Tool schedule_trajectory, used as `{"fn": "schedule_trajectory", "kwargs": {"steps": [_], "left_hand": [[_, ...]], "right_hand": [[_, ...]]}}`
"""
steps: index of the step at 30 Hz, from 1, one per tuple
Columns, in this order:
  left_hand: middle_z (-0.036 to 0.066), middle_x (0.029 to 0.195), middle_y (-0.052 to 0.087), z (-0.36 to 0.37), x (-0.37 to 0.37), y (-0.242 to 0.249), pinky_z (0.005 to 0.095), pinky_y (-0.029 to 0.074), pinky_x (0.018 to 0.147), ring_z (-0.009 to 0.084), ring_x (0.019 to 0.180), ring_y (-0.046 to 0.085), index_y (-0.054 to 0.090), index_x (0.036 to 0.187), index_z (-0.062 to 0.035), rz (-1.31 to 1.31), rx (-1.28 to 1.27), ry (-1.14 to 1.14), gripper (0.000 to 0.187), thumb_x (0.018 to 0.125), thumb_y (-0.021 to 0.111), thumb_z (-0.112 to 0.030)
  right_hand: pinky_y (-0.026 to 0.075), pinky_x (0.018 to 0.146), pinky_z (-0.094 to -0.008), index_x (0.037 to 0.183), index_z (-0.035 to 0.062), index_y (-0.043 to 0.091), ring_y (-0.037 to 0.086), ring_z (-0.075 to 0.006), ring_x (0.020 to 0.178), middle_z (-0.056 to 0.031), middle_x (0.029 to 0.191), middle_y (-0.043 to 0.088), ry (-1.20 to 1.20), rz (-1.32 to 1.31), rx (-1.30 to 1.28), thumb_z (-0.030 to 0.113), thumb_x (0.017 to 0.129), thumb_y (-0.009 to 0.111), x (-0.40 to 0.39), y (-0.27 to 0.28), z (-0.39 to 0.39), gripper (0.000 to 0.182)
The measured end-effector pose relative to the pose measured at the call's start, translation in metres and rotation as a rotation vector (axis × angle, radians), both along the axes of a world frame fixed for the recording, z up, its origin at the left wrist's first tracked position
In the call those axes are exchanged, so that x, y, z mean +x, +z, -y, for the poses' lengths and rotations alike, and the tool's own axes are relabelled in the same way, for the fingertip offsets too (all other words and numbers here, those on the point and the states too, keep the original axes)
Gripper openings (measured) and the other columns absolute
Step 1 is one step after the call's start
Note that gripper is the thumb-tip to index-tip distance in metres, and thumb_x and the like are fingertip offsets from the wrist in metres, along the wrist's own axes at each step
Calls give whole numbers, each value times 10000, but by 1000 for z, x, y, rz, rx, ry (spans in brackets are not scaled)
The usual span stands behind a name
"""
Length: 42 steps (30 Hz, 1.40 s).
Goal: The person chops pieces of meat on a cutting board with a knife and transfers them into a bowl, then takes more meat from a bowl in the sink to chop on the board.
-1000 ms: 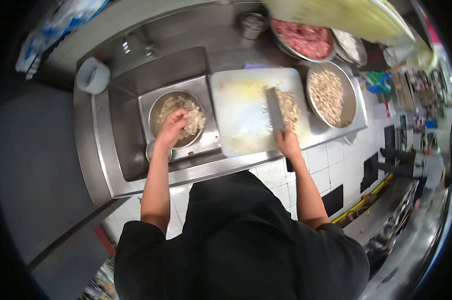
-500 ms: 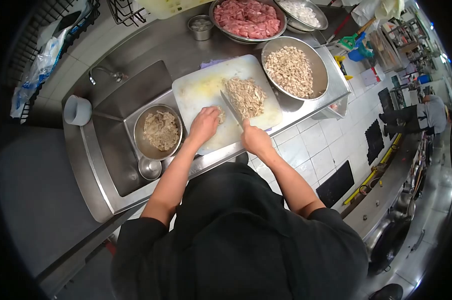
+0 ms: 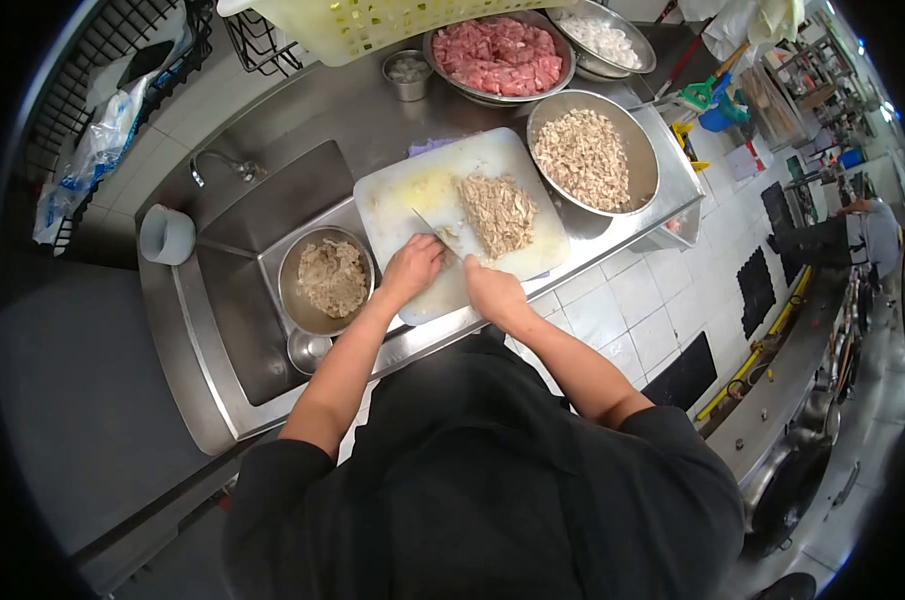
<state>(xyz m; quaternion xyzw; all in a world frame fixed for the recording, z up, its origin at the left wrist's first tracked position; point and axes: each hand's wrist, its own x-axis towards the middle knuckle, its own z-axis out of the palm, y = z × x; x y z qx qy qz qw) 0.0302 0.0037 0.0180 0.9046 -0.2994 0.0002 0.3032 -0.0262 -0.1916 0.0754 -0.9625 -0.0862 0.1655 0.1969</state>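
Two hands at a board [image 3: 392,205], both low over its near part. Right hand [image 3: 493,290]: fingers clenched round handle of knife [image 3: 435,229], blade angled toward the far left. Left hand [image 3: 415,265]: fingers bent, tips just beside blade; cannot tell whether they grasp the small food bit [image 3: 448,238] near it. Chopped pile [image 3: 499,215] lies on right part of board, right of blade. Left of board, sink [image 3: 234,300] has steel bowl [image 3: 289,300] with pale mash-like food [image 3: 332,278], small round cup [image 3: 308,350] beside it. Right of board, big bowl [image 3: 640,180] with chopped pieces [image 3: 580,157]. Farther back: small tin [image 3: 409,88], meat bowl [image 3: 472,95], another bowl [image 3: 644,60] with white pieces [image 3: 599,38], basket [image 3: 392,30] at top. Far right, another person [image 3: 872,235], grey top, dark trousers.
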Motion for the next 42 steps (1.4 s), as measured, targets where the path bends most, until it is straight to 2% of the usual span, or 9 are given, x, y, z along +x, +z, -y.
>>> {"fn": "schedule_trajectory", "kwargs": {"steps": [3,9,14,17,25,30,33,38,42], "left_hand": [[125,1128,696,-3,0,-6,441,558,909,323,1089,634,715,1023,-17,29,-31,-24,168,885,661,-97],[118,1118,704,-3,-7,-12,419,557,937,311,1109,638,726,1045,-24,80,-49,29,196,863,665,-64],[117,1116,707,-8,-8,-11,411,556,945,305,1108,644,729,1052,-28,42,-47,3,214,852,671,-72],[114,1120,708,-9,-7,-17,406,554,947,301,1108,645,734,1044,-36,41,-10,26,208,849,677,-79],[104,1126,712,-7,-14,-13,406,554,937,298,1107,636,743,1013,-22,74,-77,53,183,851,689,-87],[106,1119,714,-9,-11,-9,400,557,932,298,1099,640,748,1029,-22,39,-74,50,192,855,695,-81],[124,1095,712,-10,-16,-16,413,554,917,327,1064,643,744,1022,-13,51,-118,71,186,846,708,-63],[130,1102,713,-10,-15,-15,415,565,914,327,1070,651,748,1015,-16,61,-116,77,183,841,720,-66],[142,1098,711,-11,-22,-13,421,563,915,332,1075,647,745,1013,-6,66,-142,107,178,848,716,-67]], "right_hand": [[555,765,-571,1160,-12,504,728,-469,868,-290,930,729,6,-23,8,71,957,451,14,-14,-9,226],[561,651,-555,1143,4,519,736,-422,764,-227,812,728,32,11,-49,111,981,484,3,-14,-6,198],[561,673,-557,1125,12,514,730,-436,764,-232,820,732,66,81,19,81,962,479,14,3,-7,181],[561,681,-559,1108,11,500,726,-446,770,-251,822,726,29,28,-5,61,948,479,5,-35,-10,169],[560,683,-563,1104,-2,496,727,-449,777,-269,823,719,50,-1,4,43,923,509,-10,-13,1,187],[526,801,-615,1145,-12,495,704,-503,882,-318,909,711,55,-88,60,95,956,433,-8,17,5,226],[529,798,-610,1149,-12,500,706,-495,880,-310,907,713,0,-86,72,98,952,446,-29,-15,5,232],[529,768,-621,1155,-8,500,701,-516,861,-325,883,708,41,-75,61,84,942,452,-5,15,1,236],[535,743,-611,1114,-10,501,699,-504,842,-312,853,706,-14,-48,116,85,934,466,-28,-16,-1,206]]}}
